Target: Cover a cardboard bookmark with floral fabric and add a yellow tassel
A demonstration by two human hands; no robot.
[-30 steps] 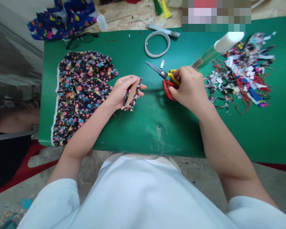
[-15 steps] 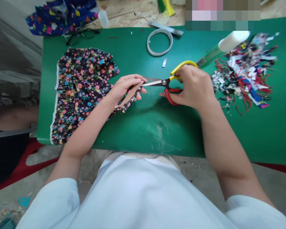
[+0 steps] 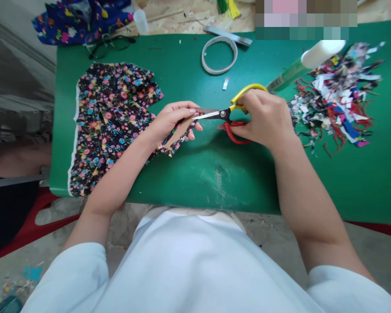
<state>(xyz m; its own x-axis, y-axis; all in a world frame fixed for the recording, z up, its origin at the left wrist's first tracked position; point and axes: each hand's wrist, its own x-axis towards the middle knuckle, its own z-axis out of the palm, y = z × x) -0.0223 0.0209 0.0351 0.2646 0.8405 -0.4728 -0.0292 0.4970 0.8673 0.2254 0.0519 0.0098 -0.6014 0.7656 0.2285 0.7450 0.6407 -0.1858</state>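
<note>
Pinched in my left hand (image 3: pixel 179 119) is a small floral fabric piece with a tan backing (image 3: pixel 180 134), its ragged edge hanging below my fingers. My right hand (image 3: pixel 265 112) grips scissors (image 3: pixel 224 114) with one yellow and one red handle. The scissor blades point left and stand apart, their tips at the top end of the held piece, close to my left fingertips. Under my left forearm lies a larger black floral cloth (image 3: pixel 112 117) with a white edge along its left side.
On the green table (image 3: pixel 195 182), a roll of tape (image 3: pixel 203 61) touches a grey metal cutter (image 3: pixel 228 35). A glue bottle (image 3: pixel 289 74) with a white cap leans beyond my right hand, beside a heap of fabric scraps (image 3: pixel 342 95). Eyeglasses (image 3: pixel 112 43) and blue patterned cloth (image 3: pixel 81 21) are far left.
The scissor blades have opened slightly wider, and the handles have shifted a little to the left. The whole view has drifted a bit. My left hand keeps its hold.
</note>
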